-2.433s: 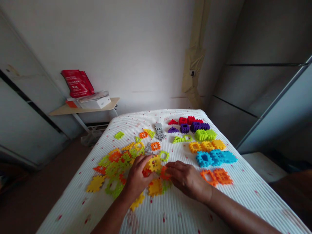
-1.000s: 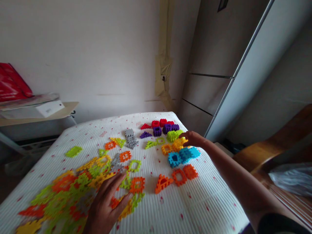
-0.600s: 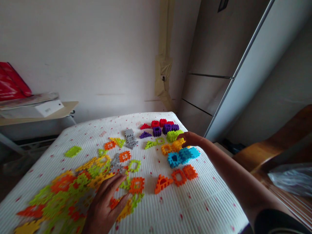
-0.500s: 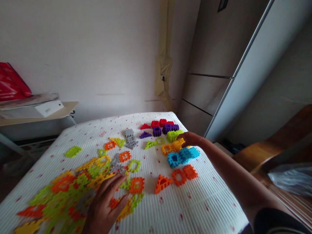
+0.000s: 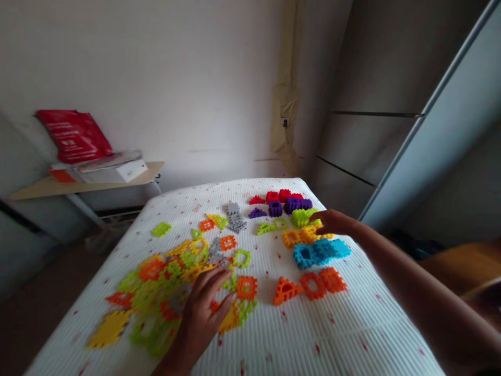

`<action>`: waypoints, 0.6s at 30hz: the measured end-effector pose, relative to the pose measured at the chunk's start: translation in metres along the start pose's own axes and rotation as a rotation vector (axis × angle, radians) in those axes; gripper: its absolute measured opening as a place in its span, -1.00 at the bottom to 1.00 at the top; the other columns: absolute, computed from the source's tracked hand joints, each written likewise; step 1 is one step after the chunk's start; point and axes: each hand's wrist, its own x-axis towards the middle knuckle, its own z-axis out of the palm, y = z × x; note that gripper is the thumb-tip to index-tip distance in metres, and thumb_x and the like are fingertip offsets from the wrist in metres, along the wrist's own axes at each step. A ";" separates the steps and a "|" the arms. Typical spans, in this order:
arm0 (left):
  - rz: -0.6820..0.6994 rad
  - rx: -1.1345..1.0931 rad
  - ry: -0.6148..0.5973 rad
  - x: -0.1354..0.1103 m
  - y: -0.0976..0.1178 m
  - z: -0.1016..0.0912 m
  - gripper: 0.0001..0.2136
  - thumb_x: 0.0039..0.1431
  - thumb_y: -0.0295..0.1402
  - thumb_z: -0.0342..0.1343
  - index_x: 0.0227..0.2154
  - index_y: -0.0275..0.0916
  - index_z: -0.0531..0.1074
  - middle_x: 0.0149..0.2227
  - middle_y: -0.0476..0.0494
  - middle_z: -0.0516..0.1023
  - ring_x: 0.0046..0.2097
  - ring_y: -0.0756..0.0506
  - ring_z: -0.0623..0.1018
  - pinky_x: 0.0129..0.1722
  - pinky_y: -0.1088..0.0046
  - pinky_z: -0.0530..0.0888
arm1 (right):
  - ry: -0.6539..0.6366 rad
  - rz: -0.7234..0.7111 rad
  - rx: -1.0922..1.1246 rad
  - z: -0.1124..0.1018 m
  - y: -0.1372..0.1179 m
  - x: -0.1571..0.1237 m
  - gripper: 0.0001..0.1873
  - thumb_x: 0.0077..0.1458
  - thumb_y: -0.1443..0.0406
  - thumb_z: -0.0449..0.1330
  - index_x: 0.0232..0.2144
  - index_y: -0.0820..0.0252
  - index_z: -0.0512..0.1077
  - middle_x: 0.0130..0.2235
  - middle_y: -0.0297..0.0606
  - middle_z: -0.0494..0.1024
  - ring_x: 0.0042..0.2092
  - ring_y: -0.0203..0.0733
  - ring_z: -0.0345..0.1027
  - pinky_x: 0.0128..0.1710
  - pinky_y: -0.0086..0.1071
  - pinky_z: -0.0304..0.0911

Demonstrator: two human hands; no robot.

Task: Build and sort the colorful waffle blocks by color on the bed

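Colourful notched plastic building tiles lie on a white quilted cloth. My right hand (image 5: pixel 333 222) reaches to the far right side, its fingers curled down onto the yellow tiles (image 5: pixel 309 233). Part of that yellow group is hidden by the fingers. Lime green tiles (image 5: pixel 302 217) stand in a row just behind, and blue tiles (image 5: pixel 323 251) lie just in front. My left hand (image 5: pixel 205 308) hovers over the right edge of a mixed tile pile (image 5: pixel 156 292), thumb apart from the fingers, holding nothing visible. An orange window tile (image 5: pixel 247 287) lies right of its fingertips.
Purple tiles (image 5: pixel 297 205) and red tiles (image 5: pixel 285 195) are grouped at the far right corner. Orange tiles (image 5: pixel 332 280) lie nearer on the right; grey tiles (image 5: pixel 236 221) lie mid-back. A side table (image 5: pixel 154 171) with a red bag (image 5: pixel 72 137) stands left, and a cabinet (image 5: pixel 352 141) right.
The view has turned left, so everything sits further right. My right hand stays at the yellow tiles, which appear lower and flatter under its fingers. My left hand stays over the pile.
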 end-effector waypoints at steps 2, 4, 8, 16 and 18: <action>-0.049 0.000 0.001 0.003 -0.001 -0.005 -0.77 0.14 -0.33 0.03 -0.15 -0.14 0.47 -0.12 -0.14 0.51 -0.07 -0.10 0.50 -0.07 0.35 0.48 | 0.112 -0.005 -0.004 -0.003 -0.004 -0.004 -0.64 -0.07 0.27 0.24 -0.15 0.17 0.48 -0.38 -0.28 0.58 -0.40 -0.22 0.44 -0.37 -0.42 0.27; -0.108 0.017 0.039 0.008 -0.010 -0.014 -0.78 0.16 -0.36 -0.03 -0.22 -0.15 0.50 -0.17 -0.13 0.54 -0.10 -0.08 0.51 -0.08 0.36 0.48 | 0.230 -0.022 0.011 -0.003 -0.016 -0.010 -0.67 -0.01 0.23 0.20 -0.15 0.16 0.47 -0.43 -0.29 0.56 -0.45 -0.24 0.42 -0.42 -0.42 0.26; -0.291 0.145 0.102 0.026 -0.051 -0.039 -0.76 0.14 -0.34 -0.06 -0.27 -0.19 0.51 -0.23 -0.13 0.56 -0.13 -0.11 0.51 -0.06 0.31 0.44 | 0.345 -0.211 0.116 0.004 -0.067 -0.028 -0.73 0.10 0.20 0.11 -0.17 0.13 0.46 -0.30 -0.23 0.57 -0.37 -0.22 0.45 -0.37 -0.40 0.31; -0.544 0.361 -0.343 0.069 -0.120 -0.048 -0.74 0.04 -0.29 0.03 -0.24 -0.20 0.53 -0.18 -0.13 0.57 -0.12 -0.12 0.51 -0.08 0.40 0.39 | 0.319 -0.512 0.243 0.033 -0.156 -0.046 -0.77 0.19 0.26 0.05 -0.16 0.15 0.43 -0.22 -0.19 0.54 -0.24 -0.20 0.44 -0.29 -0.34 0.35; -0.540 0.404 -0.417 0.075 -0.119 -0.040 -0.66 -0.05 -0.25 0.12 -0.16 -0.16 0.50 -0.10 -0.15 0.54 -0.04 -0.19 0.47 -0.07 0.32 0.38 | 0.297 -0.561 0.256 0.037 -0.169 -0.049 -0.79 0.19 0.29 0.05 -0.16 0.15 0.43 -0.25 -0.21 0.54 -0.26 -0.22 0.43 -0.32 -0.36 0.33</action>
